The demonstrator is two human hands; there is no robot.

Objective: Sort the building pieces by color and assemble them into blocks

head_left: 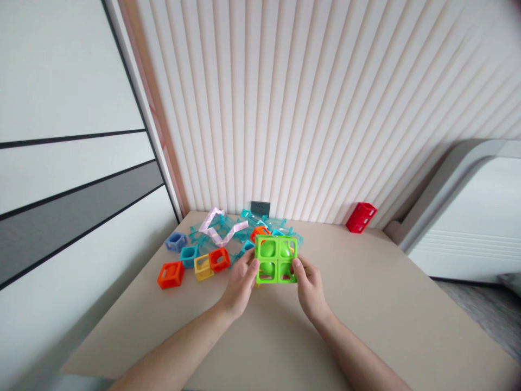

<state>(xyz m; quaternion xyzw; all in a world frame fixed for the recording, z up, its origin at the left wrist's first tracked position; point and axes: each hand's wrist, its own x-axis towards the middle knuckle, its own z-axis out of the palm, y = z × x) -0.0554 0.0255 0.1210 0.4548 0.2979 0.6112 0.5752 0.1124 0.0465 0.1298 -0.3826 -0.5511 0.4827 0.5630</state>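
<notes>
A bright green toy block frame [277, 258] with four square openings is held up in front of me, above the table. My left hand [240, 283] grips its left side, thumb on the near face. On its right side, my right hand [311, 285] pinches the edge the same way. Rounded green surfaces show through the openings. Behind the green frame, an orange cube [259, 233] and a few other pieces are partly hidden.
Left on the table [366, 304] lie orange [171, 275], yellow [202, 267], teal [189, 256] and blue [176, 241] hollow cubes. A pale pink track piece [222, 239] rests on clear teal pieces [199, 234]. A red block [361, 218] stands by the ribbed wall [285, 108].
</notes>
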